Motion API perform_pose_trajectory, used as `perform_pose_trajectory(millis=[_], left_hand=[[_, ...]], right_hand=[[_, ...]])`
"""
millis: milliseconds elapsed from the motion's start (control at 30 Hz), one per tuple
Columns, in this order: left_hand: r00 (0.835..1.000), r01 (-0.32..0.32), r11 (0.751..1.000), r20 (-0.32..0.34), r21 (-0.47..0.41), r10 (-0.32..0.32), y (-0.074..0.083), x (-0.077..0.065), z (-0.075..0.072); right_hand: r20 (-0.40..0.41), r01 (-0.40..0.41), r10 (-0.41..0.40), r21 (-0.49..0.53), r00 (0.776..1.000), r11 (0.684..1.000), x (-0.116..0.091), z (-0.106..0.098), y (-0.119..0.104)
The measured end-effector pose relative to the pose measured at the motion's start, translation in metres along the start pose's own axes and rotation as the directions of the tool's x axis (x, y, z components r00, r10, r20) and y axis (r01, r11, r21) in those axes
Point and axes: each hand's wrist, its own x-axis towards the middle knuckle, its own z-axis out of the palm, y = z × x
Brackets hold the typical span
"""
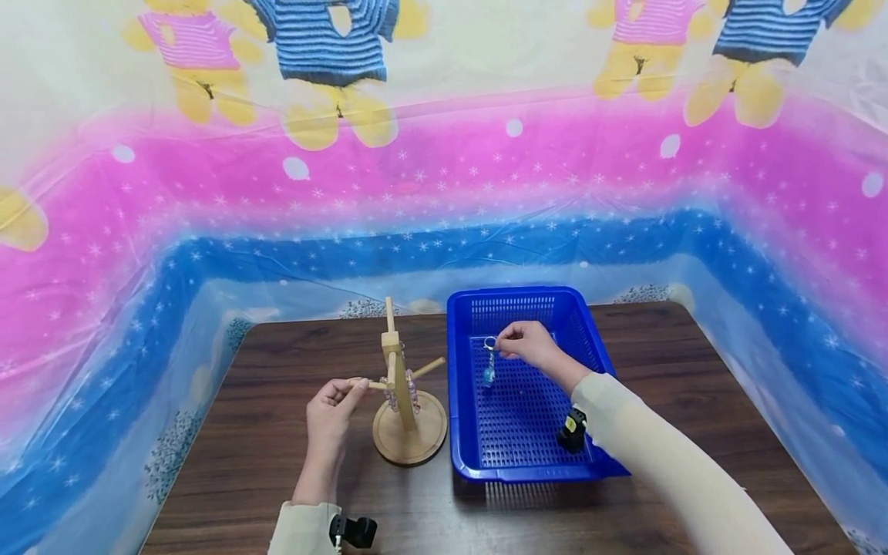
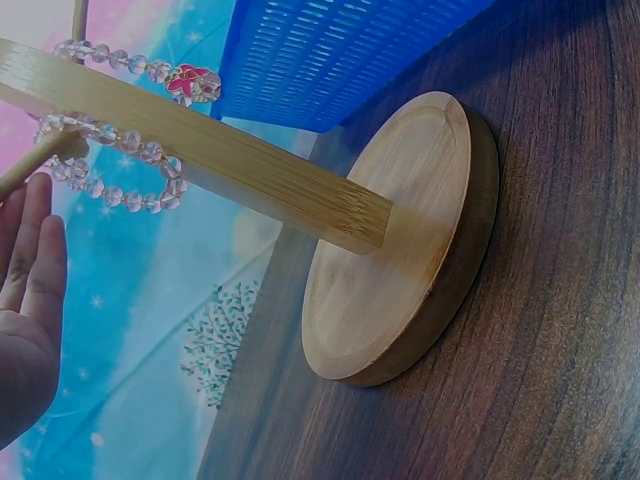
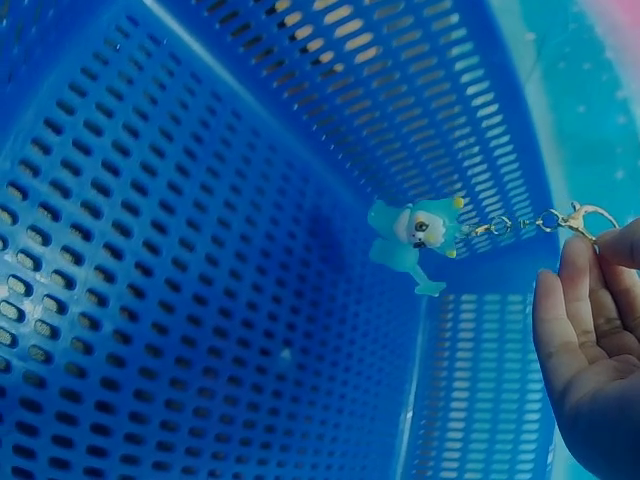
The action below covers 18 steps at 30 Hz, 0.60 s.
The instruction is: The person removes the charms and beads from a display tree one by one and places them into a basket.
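My right hand [image 1: 533, 344] pinches the metal clasp of a keychain [image 3: 410, 235] above a blue plastic basket [image 1: 454, 385]. A small light-blue figure with a white face hangs from its short chain. On the left, my left hand [image 1: 328, 416] holds the end of one peg [image 1: 377, 385] between thumb and fingers. That peg belongs to a wooden stand [image 1: 405, 412] with several arms and a round base [image 2: 400, 270]. Beaded bracelets hang on the stand; one clear-bead bracelet [image 2: 150, 152] is looped over a peg, and another [image 2: 125, 60] carries a pink charm.
The basket stands just right of the stand's base on a dark wood-grain table [image 1: 277, 455]. Behind and at both sides rises a printed cloth [image 1: 416, 177] with bears and snowflakes. Another peg [image 1: 430, 367] of the stand points toward the basket's left rim.
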Motion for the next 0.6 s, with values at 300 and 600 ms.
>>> perform_pose_trajectory(millis=[300, 600], left_hand=[[1.000, 0.003, 1.000, 0.000, 0.002, -0.003, 0.000, 0.000, 0.000], [1.000, -0.005, 1.000, -0.001, 0.012, 0.005, 0.000, 0.000, 0.000]], right_hand=[[-0.014, -0.034, 0.035, 0.030, 0.999, 0.999, 0.007, -0.007, 0.017], [-0.043, -0.049, 0.051, 0.039, 0.998, 0.998, 0.012, -0.007, 0.025]])
